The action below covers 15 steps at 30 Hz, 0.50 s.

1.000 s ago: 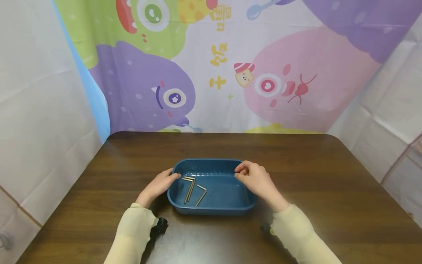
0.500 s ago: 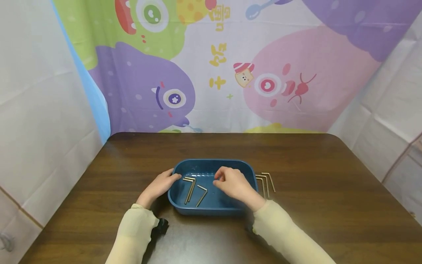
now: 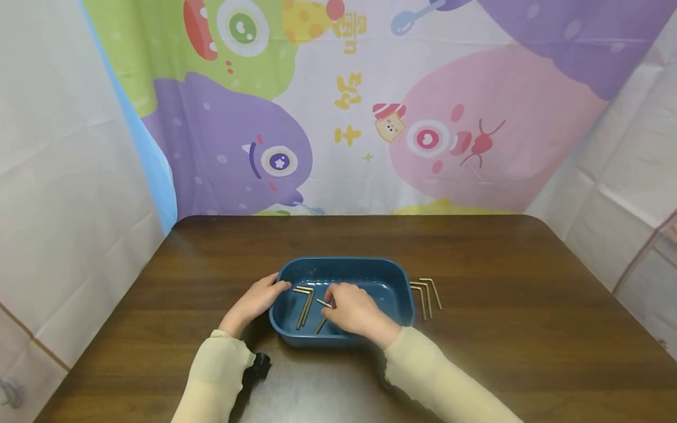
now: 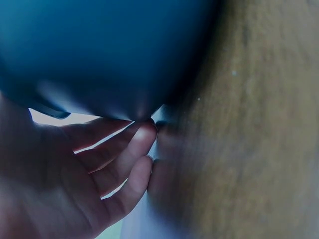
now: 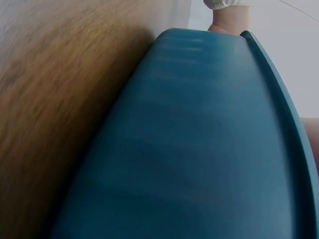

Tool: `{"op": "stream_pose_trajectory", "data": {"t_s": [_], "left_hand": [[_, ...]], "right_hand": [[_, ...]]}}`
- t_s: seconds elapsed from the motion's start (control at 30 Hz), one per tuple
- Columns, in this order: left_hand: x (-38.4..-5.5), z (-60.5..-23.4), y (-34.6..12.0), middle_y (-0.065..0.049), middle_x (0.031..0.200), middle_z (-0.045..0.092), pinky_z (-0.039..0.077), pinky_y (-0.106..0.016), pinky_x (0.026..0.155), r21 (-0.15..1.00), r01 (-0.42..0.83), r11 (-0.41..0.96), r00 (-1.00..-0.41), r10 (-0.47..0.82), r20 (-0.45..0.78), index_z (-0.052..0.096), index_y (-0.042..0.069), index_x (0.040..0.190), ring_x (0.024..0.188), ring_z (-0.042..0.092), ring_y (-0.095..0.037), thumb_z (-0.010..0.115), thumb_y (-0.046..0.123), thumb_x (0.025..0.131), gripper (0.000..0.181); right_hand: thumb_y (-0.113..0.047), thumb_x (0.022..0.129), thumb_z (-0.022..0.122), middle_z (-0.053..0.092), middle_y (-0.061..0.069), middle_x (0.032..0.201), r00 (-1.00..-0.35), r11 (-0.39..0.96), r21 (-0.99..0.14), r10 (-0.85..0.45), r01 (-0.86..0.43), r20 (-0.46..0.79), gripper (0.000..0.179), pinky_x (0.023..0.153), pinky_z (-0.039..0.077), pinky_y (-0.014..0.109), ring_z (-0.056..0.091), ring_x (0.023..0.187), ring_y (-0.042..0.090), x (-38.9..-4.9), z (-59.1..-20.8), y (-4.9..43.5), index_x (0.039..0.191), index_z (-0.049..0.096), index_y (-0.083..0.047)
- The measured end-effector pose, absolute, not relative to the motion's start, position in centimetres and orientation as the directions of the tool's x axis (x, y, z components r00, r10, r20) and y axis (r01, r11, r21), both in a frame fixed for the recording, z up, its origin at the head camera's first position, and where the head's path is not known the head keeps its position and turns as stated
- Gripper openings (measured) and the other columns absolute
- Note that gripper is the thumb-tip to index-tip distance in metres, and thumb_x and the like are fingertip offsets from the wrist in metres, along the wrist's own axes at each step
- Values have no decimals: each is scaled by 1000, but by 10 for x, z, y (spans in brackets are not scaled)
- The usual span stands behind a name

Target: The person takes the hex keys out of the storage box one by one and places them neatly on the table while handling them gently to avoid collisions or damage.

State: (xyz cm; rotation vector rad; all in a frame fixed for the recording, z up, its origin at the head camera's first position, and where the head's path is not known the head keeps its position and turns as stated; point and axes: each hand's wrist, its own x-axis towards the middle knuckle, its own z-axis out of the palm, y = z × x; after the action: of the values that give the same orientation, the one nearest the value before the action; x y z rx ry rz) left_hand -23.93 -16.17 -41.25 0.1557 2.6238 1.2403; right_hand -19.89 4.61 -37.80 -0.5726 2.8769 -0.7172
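Observation:
My left hand holds the left end of a blue rectangular tray, thumb over the rim and fingers along the outer wall. The left wrist view shows those fingers bent against the tray's underside edge. Two brass-coloured hex keys lie side by side at the tray's left. Inside the tray, my right hand is at a third hex key, thumb and forefinger on either side of its bend. The hand hides that bend, and I cannot tell if the fingers pinch it.
To the tray's right, three more hex keys lie in a row on the dark wooden table. A cartoon-printed curtain hangs behind the table's far edge. The tray's outer wall fills much of the right wrist view.
My right hand has moved left from the tray's right end to the single hex key, uncovering the three keys on the table. The left hand stays on the rim.

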Motion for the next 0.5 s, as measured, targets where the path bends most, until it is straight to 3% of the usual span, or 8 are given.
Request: {"op": "stream_pose_trajectory", "data": {"t_s": [0.27, 0.5], "left_hand": [[-240, -413, -162, -21, 133, 46, 36, -53, 98, 784, -13, 621, -967, 193, -168, 37, -1, 136, 118, 47, -35, 39, 30, 94, 52], [-239, -412, -162, -21, 134, 45, 36, -53, 98, 784, -12, 621, -964, 200, -173, 36, 0, 137, 119, 46, -36, 38, 30, 94, 53]], "right_hand": [[-25, 82, 65, 55, 1, 80, -913, 824, -443, -407, -354, -28, 18, 59, 41, 26, 48, 69, 13, -196, -378, 38, 90, 65, -9], [-24, 82, 65, 53, 3, 82, -940, 861, -410, -339, -301, -21, 16, 60, 42, 29, 50, 73, 16, -196, -382, 33, 86, 63, -9]]}}
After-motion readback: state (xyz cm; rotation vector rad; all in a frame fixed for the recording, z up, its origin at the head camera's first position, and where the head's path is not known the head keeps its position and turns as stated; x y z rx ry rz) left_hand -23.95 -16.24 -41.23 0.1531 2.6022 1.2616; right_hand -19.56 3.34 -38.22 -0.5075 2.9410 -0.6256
